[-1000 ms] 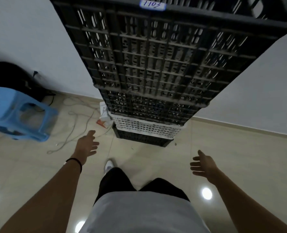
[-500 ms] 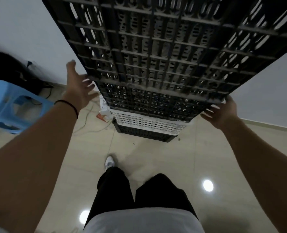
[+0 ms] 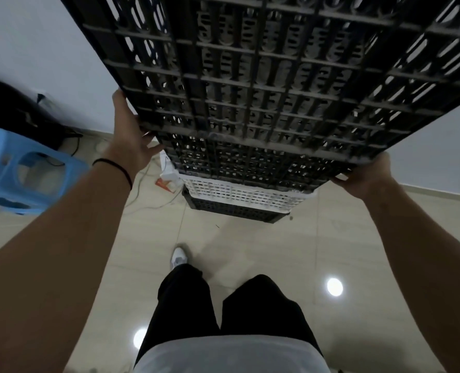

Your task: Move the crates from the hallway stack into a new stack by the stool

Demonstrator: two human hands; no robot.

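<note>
A tall stack of black slatted crates (image 3: 263,84) rises in front of me against the white wall. A white crate (image 3: 239,193) sits near its foot, above a black bottom crate (image 3: 231,210). My left hand (image 3: 130,138) grips the left side of the stack. Over on the right side, my right hand (image 3: 368,175) grips the lower edge of a crate. The blue plastic stool (image 3: 21,168) stands on the floor at the far left, apart from the stack.
Loose cables (image 3: 142,195) and an orange-and-white packet (image 3: 167,181) lie on the tiled floor left of the stack's foot. A black bag (image 3: 16,111) rests against the wall behind the stool. My legs and a white shoe (image 3: 179,258) are below.
Both hands rose from waist height and closed onto the two sides of the crate stack. The view moved closer to the stack.
</note>
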